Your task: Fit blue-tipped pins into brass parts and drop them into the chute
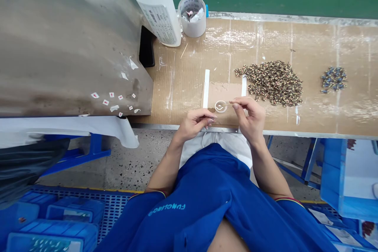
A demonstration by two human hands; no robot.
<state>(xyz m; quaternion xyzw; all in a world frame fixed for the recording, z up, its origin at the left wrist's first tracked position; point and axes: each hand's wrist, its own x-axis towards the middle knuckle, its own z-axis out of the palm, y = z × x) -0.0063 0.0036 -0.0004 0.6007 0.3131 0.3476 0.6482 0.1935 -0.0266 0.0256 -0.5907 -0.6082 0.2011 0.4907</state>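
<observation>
Our right hand (249,120) pinched a thin pale stick (228,104) between thumb and forefinger, its tip reaching into a single small, round, clear dish (220,106). Our left hand (196,123) curled loosely just beside the dish, with nothing visible in it. The dish sat on a square of brown cardboard (225,93) between two narrow white strips (206,88) (243,86), close to the straight metal front edge (177,127) of the tabletop (313,43), whose cardboard surface was streaked with glossy marks.

To the right lay two heaps of tiny parts, well apart: a large speckled brown-and-cream heap (273,83), just beside the right strip, and a smaller blue-grey heap (333,79). Toward the back stood one tilted white plastic bottle (155,6) with a blue cap and one round translucent cup (192,15) holding scraps. On our left, a scuffed metal panel (67,39) carried seven small red-marked labels (111,94).
</observation>
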